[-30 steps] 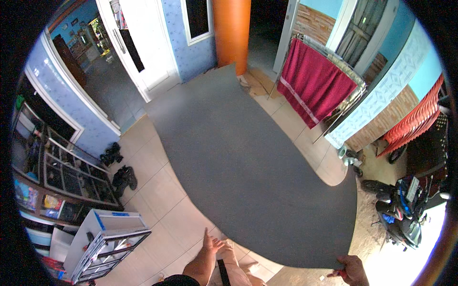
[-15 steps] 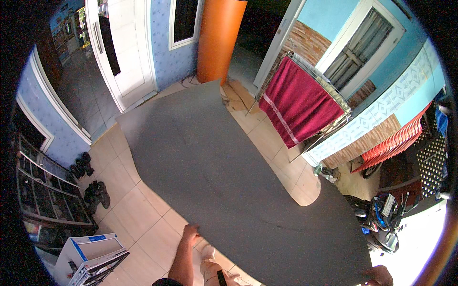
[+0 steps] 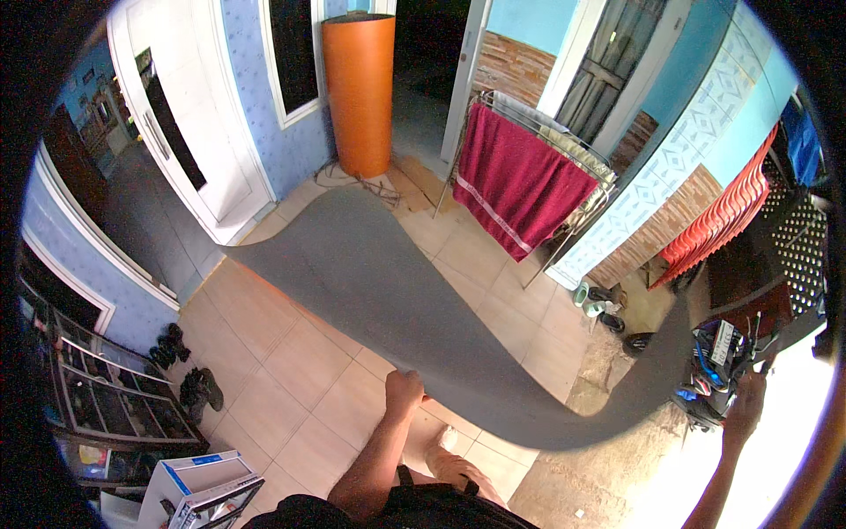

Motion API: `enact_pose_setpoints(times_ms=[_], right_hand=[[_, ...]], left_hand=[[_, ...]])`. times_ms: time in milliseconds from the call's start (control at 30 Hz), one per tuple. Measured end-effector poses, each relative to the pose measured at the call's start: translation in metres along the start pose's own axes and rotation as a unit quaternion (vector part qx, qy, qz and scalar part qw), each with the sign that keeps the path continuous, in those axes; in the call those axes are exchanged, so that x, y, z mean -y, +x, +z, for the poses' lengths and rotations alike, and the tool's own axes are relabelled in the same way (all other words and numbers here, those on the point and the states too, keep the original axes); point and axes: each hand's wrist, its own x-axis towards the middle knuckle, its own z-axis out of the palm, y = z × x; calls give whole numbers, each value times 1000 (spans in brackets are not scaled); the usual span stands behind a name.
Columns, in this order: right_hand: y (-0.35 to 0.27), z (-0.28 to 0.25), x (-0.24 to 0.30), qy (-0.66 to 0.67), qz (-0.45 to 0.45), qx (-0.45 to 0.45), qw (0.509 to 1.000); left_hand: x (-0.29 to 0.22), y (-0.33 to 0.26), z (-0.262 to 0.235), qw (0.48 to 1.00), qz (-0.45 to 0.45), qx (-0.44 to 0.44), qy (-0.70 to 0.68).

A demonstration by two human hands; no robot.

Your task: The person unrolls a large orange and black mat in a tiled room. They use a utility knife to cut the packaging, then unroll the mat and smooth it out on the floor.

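A large flexible grey sheet [image 3: 379, 291] stretches from near the white door to the right, sagging in the middle and curling up at its right end. A thin orange line shows beneath its left edge. My left hand [image 3: 405, 391] is closed on the sheet's near edge. Out at the right, beside a parked motorcycle, my right hand [image 3: 747, 401] is raised with its fingers curled, at a grey strip that looks like the sheet's end; glare and blur obscure the grip.
An orange roll [image 3: 359, 97] stands against the wall at the back. A drying rack with a dark red towel [image 3: 524, 181] stands beyond the sheet. The motorcycle [image 3: 709, 361] is at right. Shoes [image 3: 201, 388], a glass cabinet [image 3: 106, 370] and a white box [image 3: 203, 485] line the left.
The sheet has moved away from me, with its right end lifting and curling. My left hand has shifted right and forward; my right hand has risen. More floor shows near my feet.
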Motion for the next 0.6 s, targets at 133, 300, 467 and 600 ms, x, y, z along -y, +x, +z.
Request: enact_pose_setpoints(times_ms=[133, 300, 467, 600], right_hand=[[-64, 68, 138, 200, 69, 219, 953], [-61, 193, 251, 97, -326, 319, 885], [-35, 287, 296, 0, -475, 366, 800], [-4, 347, 332, 53, -575, 440, 688]], left_hand=[[-44, 1, 47, 999, -31, -17, 27], [-62, -2, 82, 996, -60, 48, 42], [-65, 16, 73, 994, -98, 33, 28], [-62, 42, 43, 981, -182, 12, 69]])
